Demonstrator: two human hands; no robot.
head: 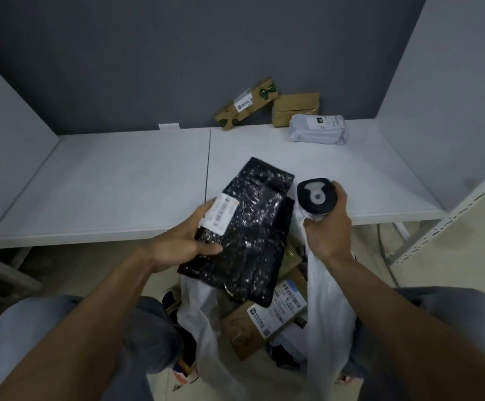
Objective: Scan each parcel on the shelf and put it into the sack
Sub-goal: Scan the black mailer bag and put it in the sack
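My left hand (189, 241) grips a flat black speckled parcel (250, 235) by its left edge, beside its white barcode label (221, 212). The parcel hangs tilted over the open mouth of the white sack (325, 302) between my knees. My right hand (328, 224) holds a black and white scanner (316, 196) together with the sack's right rim, lifted near the shelf's front edge. Inside the sack lies a cardboard box with a white label (264, 322). At the back of the white shelf (119, 183) rest a printed brown box (247, 104), a plain brown box (296, 110) and a grey poly bag (318, 129).
Grey panels wall the shelf at the back and both sides. A white perforated shelf upright (449, 215) slants down at the right, with a cable on the floor beside it. The floor below is pale tile, and my knees flank the sack.
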